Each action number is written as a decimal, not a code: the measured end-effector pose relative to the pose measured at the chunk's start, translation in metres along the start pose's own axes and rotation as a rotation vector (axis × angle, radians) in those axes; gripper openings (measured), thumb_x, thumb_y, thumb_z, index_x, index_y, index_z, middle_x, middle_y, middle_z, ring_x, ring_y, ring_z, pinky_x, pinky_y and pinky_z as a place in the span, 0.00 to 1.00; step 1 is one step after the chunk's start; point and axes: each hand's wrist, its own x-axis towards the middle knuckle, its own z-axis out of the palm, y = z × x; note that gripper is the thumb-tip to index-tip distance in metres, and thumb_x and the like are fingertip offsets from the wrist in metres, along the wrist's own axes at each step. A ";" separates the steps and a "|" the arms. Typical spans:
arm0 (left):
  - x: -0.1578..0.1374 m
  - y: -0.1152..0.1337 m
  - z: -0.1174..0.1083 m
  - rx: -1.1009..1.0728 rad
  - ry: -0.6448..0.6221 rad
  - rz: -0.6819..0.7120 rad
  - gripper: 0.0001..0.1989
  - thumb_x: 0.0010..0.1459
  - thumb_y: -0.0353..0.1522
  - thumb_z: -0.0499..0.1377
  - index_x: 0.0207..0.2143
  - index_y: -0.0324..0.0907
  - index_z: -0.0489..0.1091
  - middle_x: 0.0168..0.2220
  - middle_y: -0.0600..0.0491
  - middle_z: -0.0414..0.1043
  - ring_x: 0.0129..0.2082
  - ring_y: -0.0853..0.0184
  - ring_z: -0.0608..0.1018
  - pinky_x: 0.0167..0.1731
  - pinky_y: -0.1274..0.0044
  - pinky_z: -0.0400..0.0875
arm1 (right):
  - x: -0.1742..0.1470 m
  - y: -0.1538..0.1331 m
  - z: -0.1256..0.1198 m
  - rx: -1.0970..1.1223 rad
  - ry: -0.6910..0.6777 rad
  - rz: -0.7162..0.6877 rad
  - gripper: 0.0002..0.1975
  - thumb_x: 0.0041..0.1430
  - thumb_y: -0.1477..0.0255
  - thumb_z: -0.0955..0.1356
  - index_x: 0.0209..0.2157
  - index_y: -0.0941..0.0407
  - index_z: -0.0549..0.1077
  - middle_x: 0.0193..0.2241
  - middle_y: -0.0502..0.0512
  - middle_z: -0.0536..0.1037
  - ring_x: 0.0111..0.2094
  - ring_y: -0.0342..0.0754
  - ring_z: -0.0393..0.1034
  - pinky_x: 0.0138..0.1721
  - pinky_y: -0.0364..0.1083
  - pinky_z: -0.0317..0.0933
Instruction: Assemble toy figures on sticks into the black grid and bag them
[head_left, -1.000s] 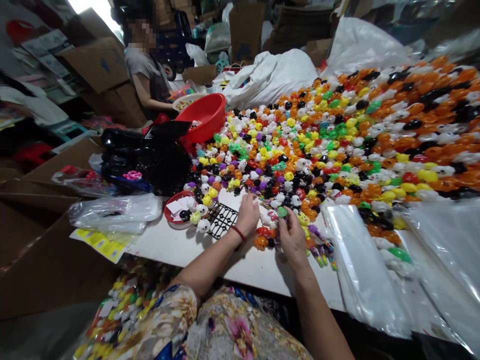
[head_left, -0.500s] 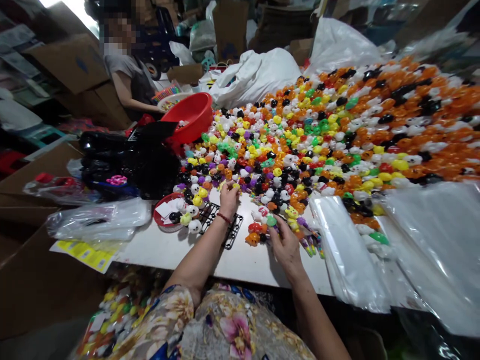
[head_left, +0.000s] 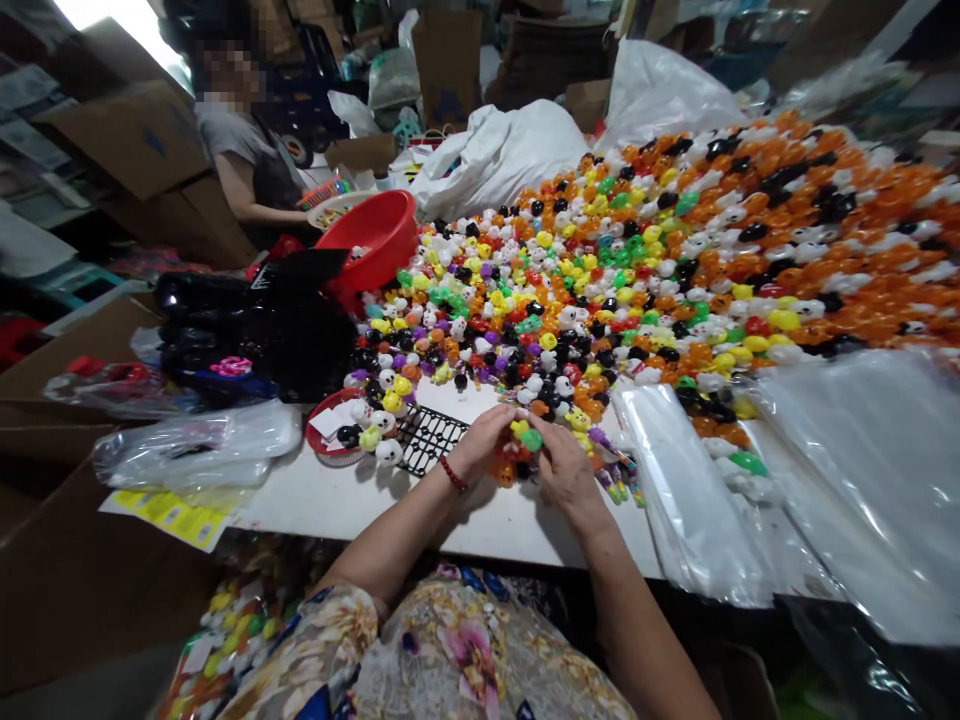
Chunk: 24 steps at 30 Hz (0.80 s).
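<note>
My left hand (head_left: 486, 440), with a dark red bead bracelet at the wrist, is closed near my right hand (head_left: 564, 465) above the white table (head_left: 480, 530). The fingertips of both hands meet around a small bunch of figure-topped pens. A green head (head_left: 531, 439), a yellow head (head_left: 519, 428) and orange heads (head_left: 506, 470) show between the hands; the stems are mostly hidden. To the right of my right hand lie more pens (head_left: 619, 480) with bright barrels. A black plastic grid (head_left: 431, 438) rests left of my left hand.
A big heap of colourful plastic heads (head_left: 637, 260) covers the table's far side. Clear plastic bags (head_left: 682, 490) lie right. At left are a red basket (head_left: 313, 448) with heads and paper, black bags (head_left: 255, 320) and a red basin (head_left: 382, 235). A co-worker (head_left: 247, 170) stands beyond.
My left hand has come back from the heap's edge, toward me and right, with a yellow-headed piece, and joined my right hand. My right hand has stayed near the same place.
</note>
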 end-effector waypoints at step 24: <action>0.036 0.013 -0.029 -0.172 0.264 -0.110 0.05 0.65 0.35 0.52 0.40 0.44 0.64 0.30 0.56 0.67 0.26 0.71 0.75 0.25 0.80 0.69 | -0.022 -0.031 -0.013 0.378 0.117 0.495 0.20 0.56 0.54 0.69 0.36 0.57 0.78 0.28 0.54 0.79 0.28 0.49 0.72 0.33 0.48 0.69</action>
